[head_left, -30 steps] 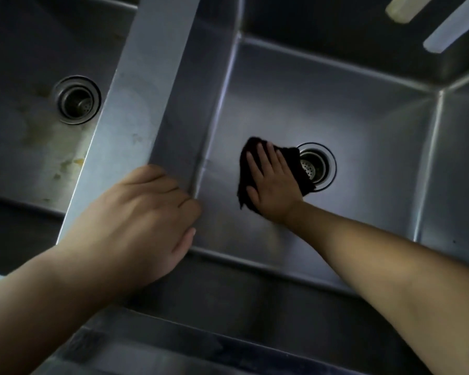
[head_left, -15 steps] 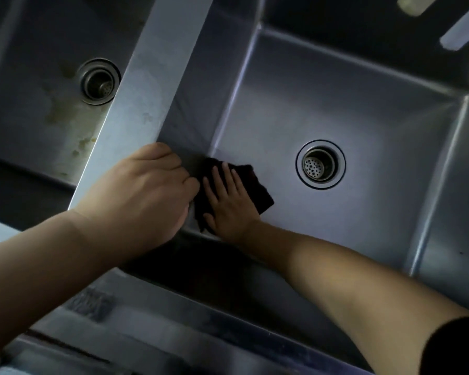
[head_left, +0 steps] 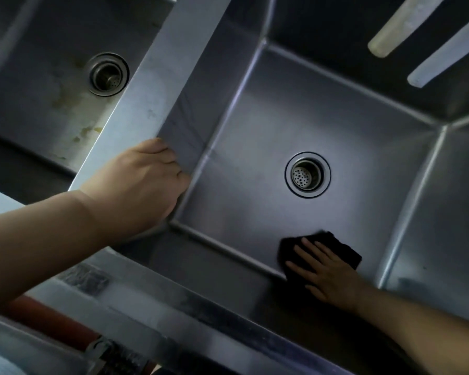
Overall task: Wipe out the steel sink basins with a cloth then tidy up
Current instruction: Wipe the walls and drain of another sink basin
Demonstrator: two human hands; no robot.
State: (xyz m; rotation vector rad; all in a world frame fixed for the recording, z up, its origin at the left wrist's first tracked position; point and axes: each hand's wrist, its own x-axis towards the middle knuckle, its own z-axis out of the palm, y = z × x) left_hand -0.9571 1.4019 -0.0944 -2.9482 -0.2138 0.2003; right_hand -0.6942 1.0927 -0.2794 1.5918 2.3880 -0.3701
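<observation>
Cloth (head_left: 344,249), dark and crumpled flat, lies on the floor of the right basin (head_left: 255,212) at its near edge, just where the bottom meets the front wall, and the right hand (head_left: 329,274) presses down on it. The fingers (head_left: 306,253) of that hand are straight and spread a little apart, laid across the top of the cloth and pointing up and to the left; the cloth shows beyond the fingertips and out past the far side of the hand, while the palm covers its near part. The drain (head_left: 307,174) of this basin, a round steel ring with a perforated strainer inside, sits well apart from the cloth, toward the middle of the floor. The left hand (head_left: 138,185) rests on the near end of the steel divider (head_left: 171,63) between the two basins, its fingers (head_left: 173,166) curled over the divider's edge toward the right basin and gripping it. The left basin (head_left: 25,77) shows yellowish stains on its floor near its own drain (head_left: 107,74). Two pale, slanted bars (head_left: 401,25) show at the upper right above the far wall of the right basin; what they are cannot be told. Along the front runs the sink's steel rim (head_left: 201,307), with a red strip (head_left: 49,318) below it at the lower left.
</observation>
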